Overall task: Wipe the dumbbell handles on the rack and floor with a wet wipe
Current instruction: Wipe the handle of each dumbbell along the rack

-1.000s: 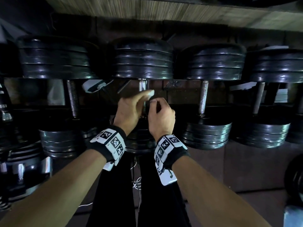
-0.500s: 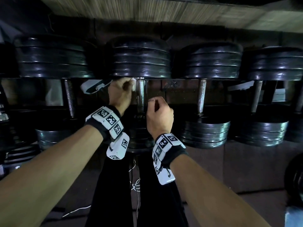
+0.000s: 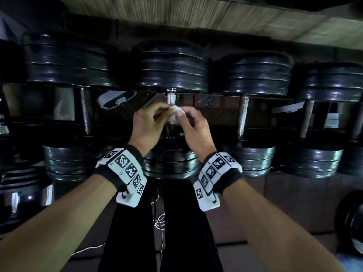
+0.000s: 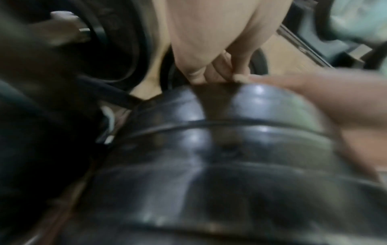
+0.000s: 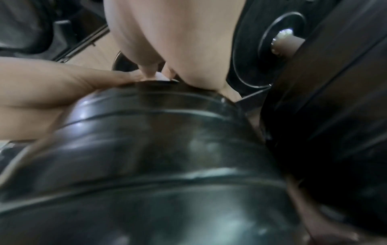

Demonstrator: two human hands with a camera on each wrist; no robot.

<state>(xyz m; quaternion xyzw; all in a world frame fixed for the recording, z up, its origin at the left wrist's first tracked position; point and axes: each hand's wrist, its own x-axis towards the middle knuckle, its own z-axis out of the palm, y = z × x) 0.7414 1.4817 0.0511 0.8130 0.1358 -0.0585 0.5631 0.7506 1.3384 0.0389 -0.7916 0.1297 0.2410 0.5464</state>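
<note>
A dim gym weight room, seen at the dumbbell rack.

Heavy black dumbbells [image 3: 170, 65] with stacked round plates and knurled metal handles [image 3: 86, 112] lay side by side in a row along a rack [image 3: 216, 103], filling the view from left to right. More plates and chromed weights [image 3: 13, 195] sat at the lower left, and another black weight [image 3: 351, 218] rested on the brown floor [image 3: 294, 203] at the right. The wrist views showed the same ribbed black plates close up.

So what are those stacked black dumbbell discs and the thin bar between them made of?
The stacked black discs look like glossy rubber or coated iron, going by their soft highlights. The thin silver bar seems to be bare metal: shiny, with a rough, grainy grip texture.
</note>
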